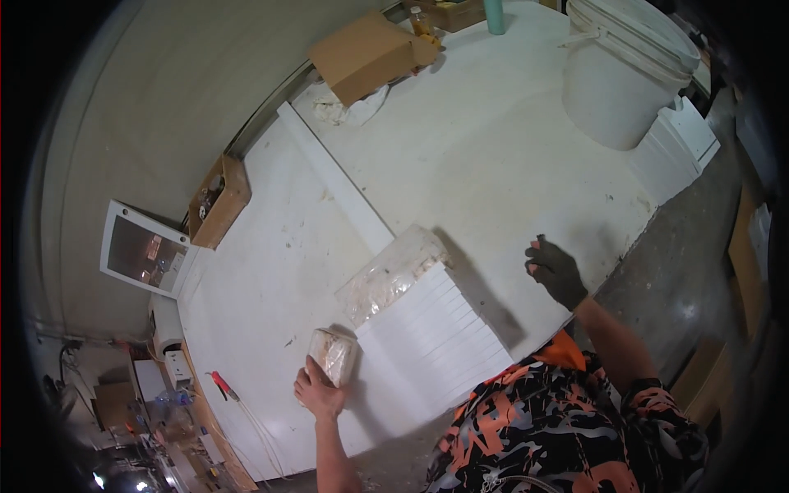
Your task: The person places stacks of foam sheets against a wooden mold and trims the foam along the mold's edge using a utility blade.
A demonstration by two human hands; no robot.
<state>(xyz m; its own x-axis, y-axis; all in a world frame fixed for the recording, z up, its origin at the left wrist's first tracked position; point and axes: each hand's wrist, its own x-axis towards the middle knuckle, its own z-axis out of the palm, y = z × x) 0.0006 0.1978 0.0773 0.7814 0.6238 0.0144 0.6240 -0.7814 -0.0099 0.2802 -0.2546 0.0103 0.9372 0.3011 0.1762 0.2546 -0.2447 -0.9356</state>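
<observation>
My bare left hand [320, 390] is against a small block wrapped in clear plastic [334, 355], thumb and fingers on its near side. The block touches or nearly touches the left end of a row of white flat pieces [436, 341], packed side by side in front of me. Behind that row lies a longer plastic-wrapped bundle [390, 275], pale inside. My right hand [556, 273], in a dark glove with bare fingertips, is held over the table right of the row. Its fingers are loosely bent and apart, with nothing in them.
Beyond the bundle, a long white strip [337, 177] crosses the white table [477, 156]. A lidded white bucket [616, 90] stands far right. Cardboard boxes [370, 53] line the back. A red-handled tool [220, 384] with a cable and a framed panel [146, 251] are left.
</observation>
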